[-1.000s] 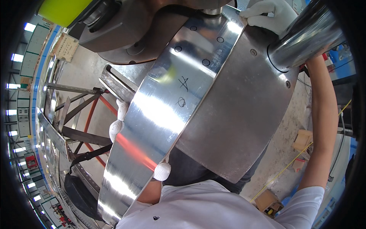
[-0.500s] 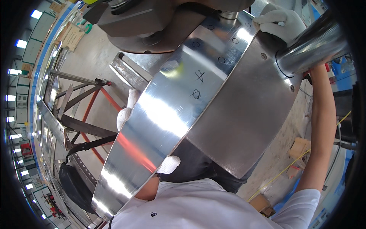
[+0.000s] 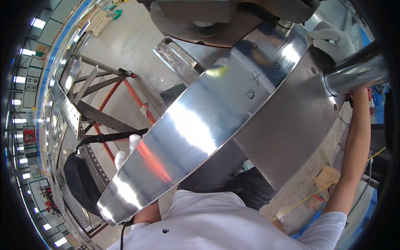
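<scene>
A long, curved sheet of polished metal runs slantwise from the lower left to beneath a short round tool of a dark machine. Several hand-drawn black marks are on its upper part. My left hand, in a white glove, holds the sheet from below; only some fingers show past its left edge, the palm and thumb being hidden. With its gloved fingers closed on the far right corner, my right hand grips the sheet beside the tool.
Under the sheet is a broad grey machine plate with bolts, and a shiny cylinder stands by my right forearm. A slotted metal bar juts out at the back. Left are a metal frame with orange legs and a black pouch.
In the view, the sheet, machine and right hand have shifted rightward. My left hand sits nearer the sheet's lower end, and its thumb no longer shows at the near edge.
</scene>
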`<state>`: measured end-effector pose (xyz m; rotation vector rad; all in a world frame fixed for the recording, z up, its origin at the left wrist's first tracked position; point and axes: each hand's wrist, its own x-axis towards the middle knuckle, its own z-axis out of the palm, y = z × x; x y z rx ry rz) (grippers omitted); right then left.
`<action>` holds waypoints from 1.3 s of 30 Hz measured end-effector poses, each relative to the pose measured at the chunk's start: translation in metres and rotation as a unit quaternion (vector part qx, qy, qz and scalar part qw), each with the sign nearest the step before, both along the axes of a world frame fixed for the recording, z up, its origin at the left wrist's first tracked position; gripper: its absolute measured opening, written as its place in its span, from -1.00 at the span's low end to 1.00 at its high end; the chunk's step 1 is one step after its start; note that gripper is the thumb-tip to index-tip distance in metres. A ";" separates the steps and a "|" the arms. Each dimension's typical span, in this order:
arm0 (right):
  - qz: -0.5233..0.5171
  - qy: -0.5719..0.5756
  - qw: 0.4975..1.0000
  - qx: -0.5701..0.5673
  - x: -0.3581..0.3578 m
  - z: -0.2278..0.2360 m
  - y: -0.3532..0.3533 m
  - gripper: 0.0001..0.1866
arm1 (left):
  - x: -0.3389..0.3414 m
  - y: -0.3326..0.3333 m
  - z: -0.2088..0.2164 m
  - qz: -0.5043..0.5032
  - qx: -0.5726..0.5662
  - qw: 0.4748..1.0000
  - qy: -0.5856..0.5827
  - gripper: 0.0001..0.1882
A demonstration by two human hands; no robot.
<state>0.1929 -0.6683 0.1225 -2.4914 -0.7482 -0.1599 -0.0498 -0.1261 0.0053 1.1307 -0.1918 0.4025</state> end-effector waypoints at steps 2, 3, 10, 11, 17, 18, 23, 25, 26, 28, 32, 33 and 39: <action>0.001 -0.002 1.000 -0.012 0.001 -0.001 -0.004 -0.79 | -0.012 0.009 0.003 0.014 -0.021 1.000 0.004 0.29; 0.018 -0.012 1.000 -0.007 0.002 -0.005 -0.011 -0.79 | -0.015 0.012 0.003 0.015 -0.031 0.999 0.006 0.28; -0.005 0.030 0.999 0.018 0.007 -0.005 -0.009 -0.79 | -0.041 0.024 0.008 0.042 -0.060 0.997 0.022 0.27; -0.002 0.034 0.999 0.015 0.007 -0.005 -0.009 -0.79 | -0.044 0.025 0.009 0.044 -0.069 0.996 0.024 0.26; -0.017 0.034 0.999 0.020 0.000 -0.004 -0.013 -0.80 | -0.043 0.027 0.008 0.045 -0.093 0.994 0.029 0.25; -0.027 0.035 0.999 0.014 -0.003 0.001 -0.009 -0.81 | -0.043 0.027 0.007 0.045 -0.093 0.994 0.030 0.25; -0.020 0.020 1.000 0.006 0.003 -0.003 0.002 -0.79 | -0.045 0.024 0.001 0.049 -0.105 0.993 0.038 0.23; -0.062 0.038 0.997 0.008 -0.001 -0.003 0.002 -0.74 | -0.044 0.023 -0.003 0.040 -0.120 0.991 0.043 0.23; -0.083 0.039 0.996 0.008 -0.001 -0.005 0.003 -0.71 | -0.046 0.023 -0.003 0.038 -0.120 0.991 0.046 0.23; -0.098 0.059 0.993 0.019 0.001 -0.006 0.004 -0.65 | -0.050 0.021 -0.003 0.037 -0.124 0.990 0.052 0.22; -0.123 0.082 0.989 0.020 -0.006 0.002 -0.001 -0.64 | -0.050 0.022 -0.005 0.018 -0.138 0.988 0.061 0.21; -0.108 0.098 0.988 0.060 -0.003 -0.003 0.001 -0.65 | -0.055 0.022 -0.004 0.022 -0.137 0.988 0.063 0.21; -0.071 0.016 0.996 -0.045 -0.008 0.012 0.007 -0.73 | -0.058 0.025 -0.006 0.010 -0.152 0.985 0.076 0.20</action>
